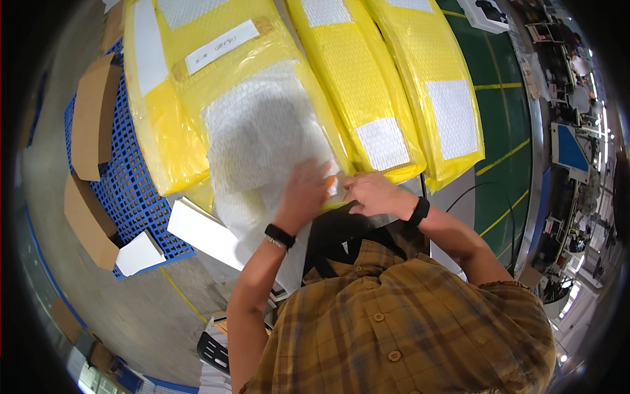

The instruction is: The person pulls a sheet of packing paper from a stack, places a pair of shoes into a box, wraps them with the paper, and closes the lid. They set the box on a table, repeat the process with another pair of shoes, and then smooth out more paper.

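A translucent white foam-like sheet [262,125] lies over a yellow, plastic-wrapped bundle [180,85]. My left hand [302,197] is over the sheet's near right edge, its fingers smeared by motion. A small orange and white piece [331,187] shows beside those fingertips; its kind is unclear. From the right, my right hand [379,195] meets the near corner of the wrapping, its fingers curled and pressed together. What they pinch is too small to make out. A black band sits on each wrist.
Two more long yellow bundles, a middle one [351,72] and a right one [420,72], lie alongside. A green surface [502,125] with yellow lines is at right. Brown cardboard [95,118] and white boxes [200,230] stand at left by a blue grid pallet [141,190].
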A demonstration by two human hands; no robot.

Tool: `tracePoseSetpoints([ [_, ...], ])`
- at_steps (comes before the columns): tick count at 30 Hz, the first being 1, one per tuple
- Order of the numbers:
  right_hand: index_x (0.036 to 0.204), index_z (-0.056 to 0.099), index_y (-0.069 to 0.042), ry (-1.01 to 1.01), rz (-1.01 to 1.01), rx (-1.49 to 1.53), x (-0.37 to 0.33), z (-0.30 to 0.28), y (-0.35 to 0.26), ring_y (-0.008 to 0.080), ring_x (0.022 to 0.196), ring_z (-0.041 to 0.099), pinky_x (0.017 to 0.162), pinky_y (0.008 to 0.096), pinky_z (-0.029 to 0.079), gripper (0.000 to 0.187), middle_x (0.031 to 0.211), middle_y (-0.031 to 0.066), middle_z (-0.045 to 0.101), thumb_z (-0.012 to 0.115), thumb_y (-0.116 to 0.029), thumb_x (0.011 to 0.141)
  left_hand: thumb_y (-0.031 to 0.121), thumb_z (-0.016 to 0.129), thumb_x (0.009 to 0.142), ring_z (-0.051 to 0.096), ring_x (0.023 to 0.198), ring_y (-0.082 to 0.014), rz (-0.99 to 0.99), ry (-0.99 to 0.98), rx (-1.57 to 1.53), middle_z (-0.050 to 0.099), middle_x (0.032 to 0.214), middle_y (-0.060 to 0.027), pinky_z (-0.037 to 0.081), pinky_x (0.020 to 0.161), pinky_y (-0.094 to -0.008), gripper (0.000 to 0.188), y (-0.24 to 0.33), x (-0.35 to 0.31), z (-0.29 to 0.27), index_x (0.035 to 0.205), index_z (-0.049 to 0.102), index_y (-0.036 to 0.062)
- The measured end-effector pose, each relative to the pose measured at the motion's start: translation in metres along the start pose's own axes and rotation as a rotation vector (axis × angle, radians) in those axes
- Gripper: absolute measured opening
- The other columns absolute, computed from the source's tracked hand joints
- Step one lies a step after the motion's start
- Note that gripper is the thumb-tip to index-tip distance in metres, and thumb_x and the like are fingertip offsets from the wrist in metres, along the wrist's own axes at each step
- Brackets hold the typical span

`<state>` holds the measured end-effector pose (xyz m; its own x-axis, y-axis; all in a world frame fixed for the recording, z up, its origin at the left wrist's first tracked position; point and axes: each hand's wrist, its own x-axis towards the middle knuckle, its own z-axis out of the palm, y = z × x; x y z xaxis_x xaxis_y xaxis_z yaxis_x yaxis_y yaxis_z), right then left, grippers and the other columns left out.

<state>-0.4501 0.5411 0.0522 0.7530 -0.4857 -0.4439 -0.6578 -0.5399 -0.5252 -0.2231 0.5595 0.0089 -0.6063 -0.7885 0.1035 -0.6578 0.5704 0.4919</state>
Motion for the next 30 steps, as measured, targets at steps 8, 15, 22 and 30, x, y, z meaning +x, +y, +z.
tracePoseSetpoints([
  [8,0.084,0.074,-0.01,0.251,-0.012,0.073,-0.011,-0.001,-0.005,0.0283,0.092,0.06,0.071,0.0412,0.049,0.018,0.11,0.0086,0.057,0.078,-0.017,0.068,0.016,0.058,0.084,0.049,0.129,-0.0308,-0.025,-0.019,0.018,0.063,0.125,-0.0076,0.029,0.112,-0.0508,0.023,-0.015,-0.008,0.0,0.101,0.074,0.0165],
  [15,0.075,0.071,-0.008,0.001,0.137,-0.098,0.012,-0.011,-0.011,0.0328,0.067,0.065,0.057,0.0434,0.047,0.02,0.071,0.0113,0.062,0.072,-0.021,0.059,0.014,0.061,0.081,0.045,0.133,-0.0311,-0.05,-0.181,0.022,0.061,0.129,-0.0061,0.028,0.113,-0.0519,0.024,-0.009,-0.002,-0.012,0.102,0.073,0.0168],
  [22,0.075,0.07,-0.008,-0.121,0.111,-0.196,0.019,-0.022,-0.02,0.0326,0.07,0.067,0.059,0.0438,0.05,0.02,0.07,0.0137,0.066,0.075,-0.022,0.063,0.018,0.062,0.082,0.036,0.139,-0.0323,-0.072,0.078,-0.035,0.05,0.141,-0.0119,0.026,0.114,-0.0515,0.041,0.003,0.029,0.007,0.122,0.064,0.0124],
  [30,0.075,0.069,-0.01,0.058,0.141,-0.143,0.039,-0.05,-0.014,0.0326,0.068,0.067,0.059,0.0442,0.051,0.017,0.07,0.0115,0.066,0.071,-0.027,0.075,0.012,0.055,0.087,0.061,0.11,-0.0368,-0.166,-0.235,-0.397,0.063,0.12,-0.0174,0.051,0.089,-0.0388,0.022,-0.006,0.035,-0.029,0.103,0.063,-0.0004],
])
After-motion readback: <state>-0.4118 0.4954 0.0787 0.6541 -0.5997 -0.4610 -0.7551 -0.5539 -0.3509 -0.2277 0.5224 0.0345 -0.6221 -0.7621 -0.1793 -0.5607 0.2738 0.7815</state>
